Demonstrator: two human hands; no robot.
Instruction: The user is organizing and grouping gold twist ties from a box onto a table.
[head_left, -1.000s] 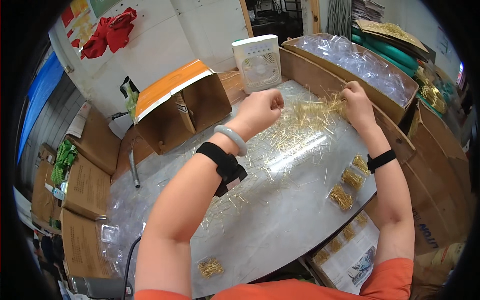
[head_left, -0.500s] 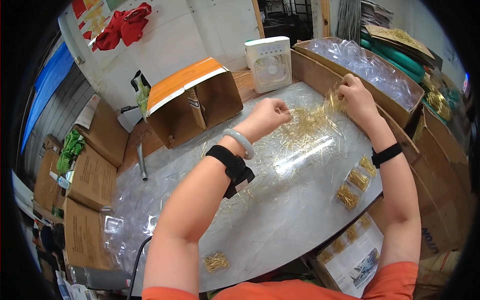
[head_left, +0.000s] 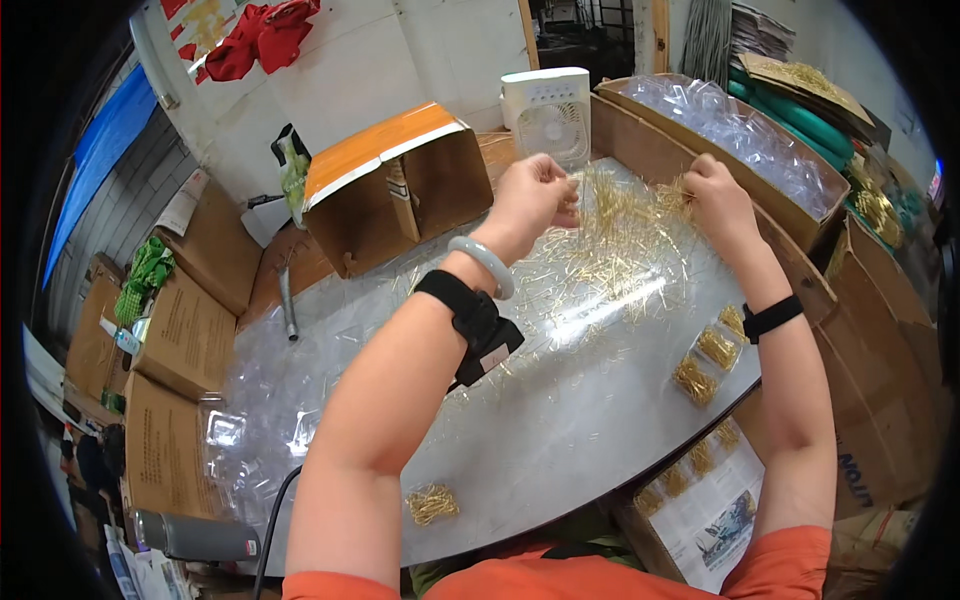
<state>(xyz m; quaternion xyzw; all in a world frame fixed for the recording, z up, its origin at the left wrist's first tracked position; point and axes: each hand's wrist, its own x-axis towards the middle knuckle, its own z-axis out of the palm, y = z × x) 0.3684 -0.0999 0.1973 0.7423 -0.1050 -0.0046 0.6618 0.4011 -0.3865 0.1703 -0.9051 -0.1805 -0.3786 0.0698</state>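
Over the far part of the table, my left hand [head_left: 532,205] is closed with its fingertips pinched at the edge of a tangle of thin gold wire pins [head_left: 625,225]. To its right, my right hand [head_left: 718,200] pinches a small bunch of the same pins [head_left: 675,197]. The tangle spreads between and below both hands, some strands standing up. Exactly how many strands each hand grips is hidden by the fingers. Several neat gold bundles [head_left: 695,380] sit in clear plastic at the table's right edge. Another bundle [head_left: 433,505] lies near the front edge.
Clear plastic boxes [head_left: 250,410] are heaped at the left of the grey table [head_left: 560,440]. An orange-topped carton [head_left: 390,165] and a white fan [head_left: 548,115] stand at the back. A long carton of clear plastic [head_left: 735,130] borders the right. More bundles [head_left: 675,480] rest on a lower tray.
My left hand has risen a little and turned, its fingers showing more. Gold pins now stand up more between the hands. My right hand has shifted slightly right and down.
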